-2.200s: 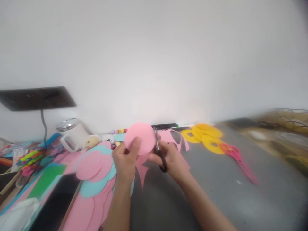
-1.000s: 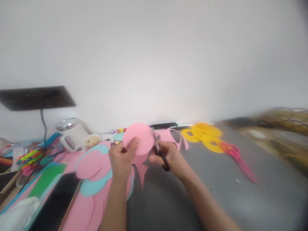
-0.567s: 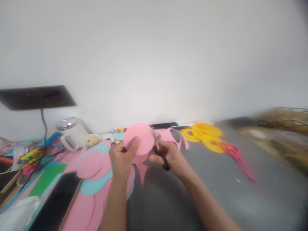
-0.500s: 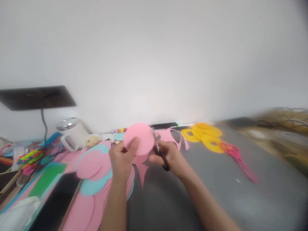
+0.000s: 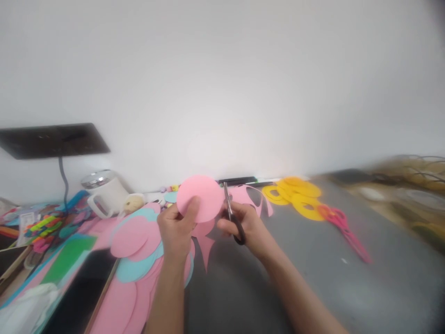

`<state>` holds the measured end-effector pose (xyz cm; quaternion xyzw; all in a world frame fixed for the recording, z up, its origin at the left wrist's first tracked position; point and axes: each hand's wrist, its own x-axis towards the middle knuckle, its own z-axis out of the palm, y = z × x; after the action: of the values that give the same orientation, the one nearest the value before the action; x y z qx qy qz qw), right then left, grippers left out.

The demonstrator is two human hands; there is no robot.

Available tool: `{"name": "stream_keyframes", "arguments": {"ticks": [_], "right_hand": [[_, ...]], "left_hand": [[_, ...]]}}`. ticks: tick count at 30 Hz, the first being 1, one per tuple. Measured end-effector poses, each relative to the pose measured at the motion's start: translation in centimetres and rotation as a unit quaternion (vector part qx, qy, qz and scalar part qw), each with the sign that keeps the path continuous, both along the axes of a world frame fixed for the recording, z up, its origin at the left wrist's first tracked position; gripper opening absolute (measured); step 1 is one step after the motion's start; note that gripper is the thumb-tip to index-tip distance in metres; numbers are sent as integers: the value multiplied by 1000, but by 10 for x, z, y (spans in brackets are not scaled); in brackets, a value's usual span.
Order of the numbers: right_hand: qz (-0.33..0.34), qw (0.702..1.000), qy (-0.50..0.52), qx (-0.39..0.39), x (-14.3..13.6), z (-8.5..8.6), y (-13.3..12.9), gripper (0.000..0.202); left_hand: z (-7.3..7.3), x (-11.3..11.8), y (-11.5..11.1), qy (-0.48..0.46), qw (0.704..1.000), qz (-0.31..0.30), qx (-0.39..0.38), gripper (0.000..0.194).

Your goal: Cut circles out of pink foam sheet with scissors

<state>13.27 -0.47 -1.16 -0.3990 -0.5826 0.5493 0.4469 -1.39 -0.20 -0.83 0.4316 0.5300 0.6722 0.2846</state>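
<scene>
My left hand pinches a pink paper disc and holds it upright above the grey table, thumb on its lower front. My right hand grips black-handled scissors, whose blades point up along the disc's right edge. A pointed pink offcut hangs below the disc.
Pink and light-blue paper discs are piled at the left. Yellow paper rings and pink-handled scissors lie to the right. A white kettle, a green sheet and coloured clutter fill the far left. The wall stands close behind.
The disc has turned slightly in my left hand and risen a little. The scissor blades have swung from a tilt to nearly upright at its right edge.
</scene>
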Motion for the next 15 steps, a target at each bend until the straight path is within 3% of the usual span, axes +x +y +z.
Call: {"name": "stream_keyframes", "arguments": {"ticks": [6, 15], "right_hand": [[2, 1000, 21, 11, -1, 1, 0, 32], [30, 999, 30, 7, -8, -5, -2, 45]], "left_hand": [[5, 3, -2, -37, 999, 1, 11, 45], [1, 8, -1, -40, 998, 26, 33, 38]]}}
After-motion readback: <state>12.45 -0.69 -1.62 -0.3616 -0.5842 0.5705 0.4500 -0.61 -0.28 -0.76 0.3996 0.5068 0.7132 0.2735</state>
